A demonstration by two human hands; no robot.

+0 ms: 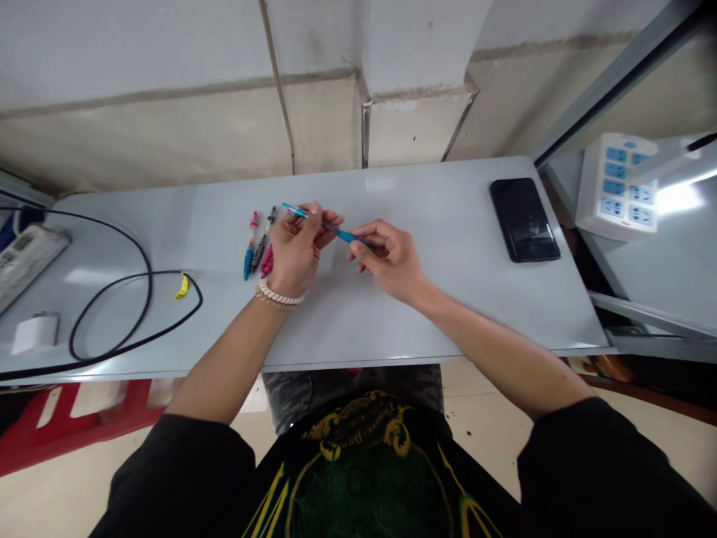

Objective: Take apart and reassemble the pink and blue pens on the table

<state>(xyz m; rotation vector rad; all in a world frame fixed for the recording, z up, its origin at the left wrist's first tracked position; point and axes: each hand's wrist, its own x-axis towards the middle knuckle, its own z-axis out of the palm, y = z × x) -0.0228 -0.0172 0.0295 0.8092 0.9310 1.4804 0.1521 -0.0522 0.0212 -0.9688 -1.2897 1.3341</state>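
Note:
Between my hands, above the grey tabletop (358, 329), is a slim blue pen (347, 236) with a clear section. My left hand (296, 250), wearing a beaded bracelet (280, 297), pinches its clear light-blue end between thumb and fingers. My right hand (389, 258) grips the darker blue part, fingers closed around it. Whether the two sections are joined I cannot tell. Just left of my left hand lie a pen with a blue grip and pink end (249, 258), a black pen (262, 245) and a pink pen (267, 261), partly hidden by the hand.
A black phone (525, 220) lies at the table's right. To the left are a looped black cable (149, 276) with a yellow tag (182, 286), a white adapter (35, 333) and a white box (28, 258). A white power strip (619, 187) stands beyond the right edge.

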